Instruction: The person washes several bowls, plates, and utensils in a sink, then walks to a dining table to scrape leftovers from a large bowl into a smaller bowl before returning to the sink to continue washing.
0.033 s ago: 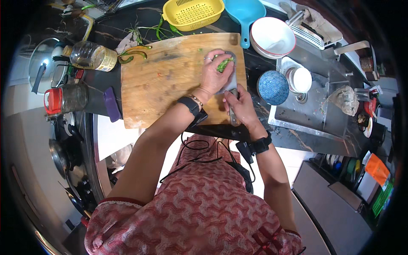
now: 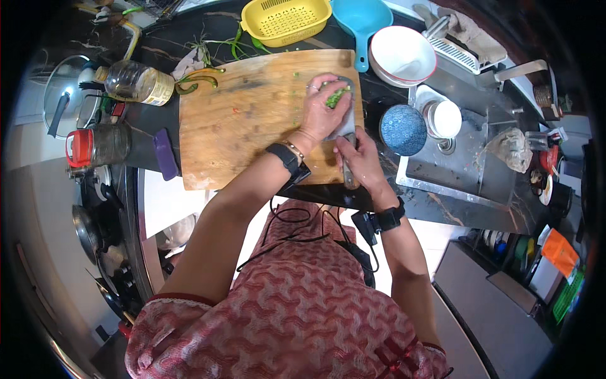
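L hand (image 2: 322,110) is cupped palm-down, fingers part-curled w/ a small gap between them & thumb; it has hold of chopped greens (image 2: 339,97), a clump pressed on the flat of the kitchen knife (image 2: 346,121). Greens show only in that gap; the rest is under the palm, so amt & exact kind can't be made out. L fingertips are partly hidden behind the clump.

R hand (image 2: 361,161), just below & to the right of L fingers, is closed round the knife's handle, thumb on top; its other fingers are mostly out of sight underneath, so can't tell how they wrap. Handle butt pokes out below R hand, near the board's front edge. Blade runs up from R thumb, partly covered by L hand; cutting edge hard to make out.

Wooden cutting board (image 2: 246,126) lies under both hands, its R part blocked by them. Left of L fingers: tiny green specks & a small red bit (image 2: 235,110), too small to ID. Farther left, approx. level w/ L fingers: long peppers (image 2: 199,83), partly overlapping, & an oil bottle (image 2: 136,83) on its side. Right of R fingers: blue patterned bowl (image 2: 404,131), inside in shadow. Up & right of L fingers: white bowl (image 2: 404,55) w/ red rim. Above L fingers: yellow colander (image 2: 287,25), top cut off by the frame.
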